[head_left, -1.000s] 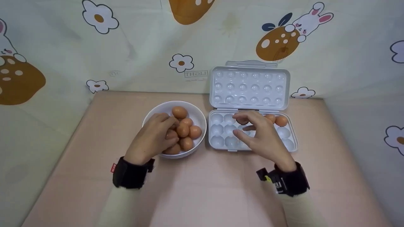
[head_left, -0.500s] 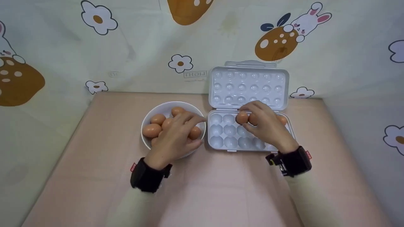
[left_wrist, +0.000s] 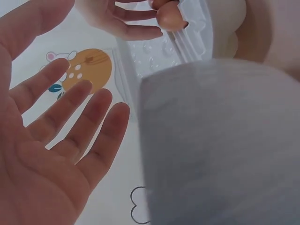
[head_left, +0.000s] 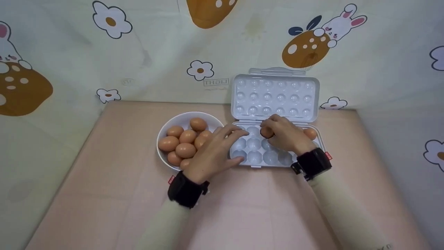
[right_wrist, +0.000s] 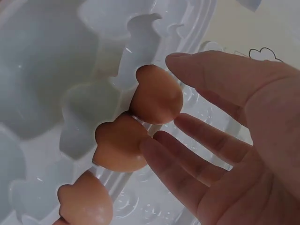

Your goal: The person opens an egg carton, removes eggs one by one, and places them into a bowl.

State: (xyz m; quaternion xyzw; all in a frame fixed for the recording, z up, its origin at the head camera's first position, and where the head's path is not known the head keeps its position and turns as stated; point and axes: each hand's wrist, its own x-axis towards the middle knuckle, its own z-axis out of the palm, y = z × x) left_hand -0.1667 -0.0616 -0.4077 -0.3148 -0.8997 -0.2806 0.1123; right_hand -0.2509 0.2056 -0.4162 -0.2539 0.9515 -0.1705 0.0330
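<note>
My right hand (head_left: 286, 133) is at the back row of a pale plastic egg box (head_left: 255, 158), its fingertips and thumb around a brown egg (head_left: 266, 132) seated in a cup. The right wrist view shows that egg (right_wrist: 161, 96) between thumb and fingers, with further eggs (right_wrist: 122, 143) lined up along the row. Over the right rim of a white bowl (head_left: 163, 121), my left hand (head_left: 216, 149) is spread toward the egg box. Its palm (left_wrist: 42, 173) is bare in the left wrist view. Several brown eggs (head_left: 185, 150) fill the bowl, some hidden under the left hand.
The egg box's dimpled lid (head_left: 274, 97) stands raised behind it. A patterned cloth (head_left: 156, 48) hangs along the back of the pink-covered table (head_left: 229, 215). A large pale curved surface (left_wrist: 220, 150) blocks much of the left wrist view.
My left hand has come right from inside the bowl to its right rim. My right hand, spread over the box a second ago, now closes around the leftmost egg of the back row.
</note>
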